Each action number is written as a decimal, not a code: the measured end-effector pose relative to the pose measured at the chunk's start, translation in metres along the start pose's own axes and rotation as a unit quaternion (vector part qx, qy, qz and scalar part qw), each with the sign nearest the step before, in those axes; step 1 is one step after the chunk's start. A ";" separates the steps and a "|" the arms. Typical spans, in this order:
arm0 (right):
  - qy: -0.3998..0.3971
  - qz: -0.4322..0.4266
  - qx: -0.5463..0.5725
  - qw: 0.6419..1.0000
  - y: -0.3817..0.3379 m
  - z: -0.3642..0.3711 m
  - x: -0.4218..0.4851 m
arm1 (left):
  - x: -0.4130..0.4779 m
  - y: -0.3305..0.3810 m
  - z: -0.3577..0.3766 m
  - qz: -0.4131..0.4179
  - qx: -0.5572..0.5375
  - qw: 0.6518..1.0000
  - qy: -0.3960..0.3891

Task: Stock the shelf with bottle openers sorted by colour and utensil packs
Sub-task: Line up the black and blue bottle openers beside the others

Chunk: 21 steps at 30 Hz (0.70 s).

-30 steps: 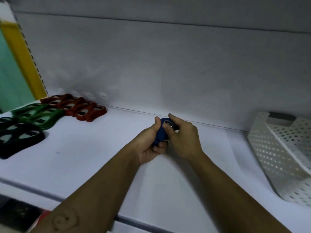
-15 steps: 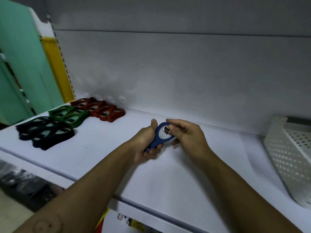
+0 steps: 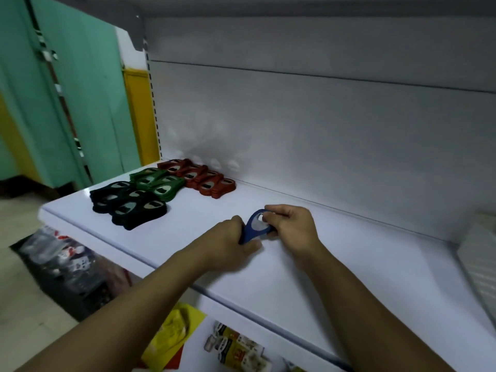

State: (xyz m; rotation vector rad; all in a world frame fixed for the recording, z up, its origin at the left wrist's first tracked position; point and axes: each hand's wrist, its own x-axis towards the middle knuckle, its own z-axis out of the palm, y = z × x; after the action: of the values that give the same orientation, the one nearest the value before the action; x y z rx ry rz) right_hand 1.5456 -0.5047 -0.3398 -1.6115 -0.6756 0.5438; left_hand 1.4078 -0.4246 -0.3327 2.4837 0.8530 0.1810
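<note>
Centre frame, over shelf (image 3: 349, 264): blue bottle opener (image 3: 252, 230) held w/ left hand (image 3: 230, 234) grip curled round handle, right hand (image 3: 290, 226) grip pinching head; sorting step, likely next: laying beside red openers (image 3: 204, 179), upper left.

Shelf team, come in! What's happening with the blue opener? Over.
Left hand, right hand both grip blue opener. Sorted piles sit left. Nothing in the way.

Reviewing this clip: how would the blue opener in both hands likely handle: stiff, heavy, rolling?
The blue plastic loop-headed bottle opener is probably stiff: it keeps its shape between the gripping left hand and pinching right hand. Likely light, as a pinch steadies it. Being flat, it should slide, not roll, on the white shelf.
</note>
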 end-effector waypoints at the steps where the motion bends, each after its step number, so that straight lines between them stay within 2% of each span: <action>1: -0.001 0.007 -0.004 1.000 0.000 0.011 0.000 | -0.002 -0.009 -0.002 0.004 0.042 0.999 0.029; 8: -0.006 -0.014 -0.044 0.999 0.003 0.075 0.000 | -0.017 -0.058 -0.020 -0.062 0.115 0.981 0.143; 13: -0.024 -0.047 -0.164 0.985 0.007 0.106 0.005 | -0.024 -0.084 -0.021 -0.075 0.166 0.964 0.195; 21: -0.058 -0.051 -0.235 0.969 -0.005 0.159 0.033 | -0.022 -0.126 -0.037 -0.090 0.064 0.961 0.253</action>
State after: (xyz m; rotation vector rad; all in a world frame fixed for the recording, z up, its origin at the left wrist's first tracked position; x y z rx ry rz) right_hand 1.4600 -0.3680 -0.3568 -1.9801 -1.0266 0.4217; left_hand 1.3121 -0.3375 -0.3633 2.4947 1.3260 0.7414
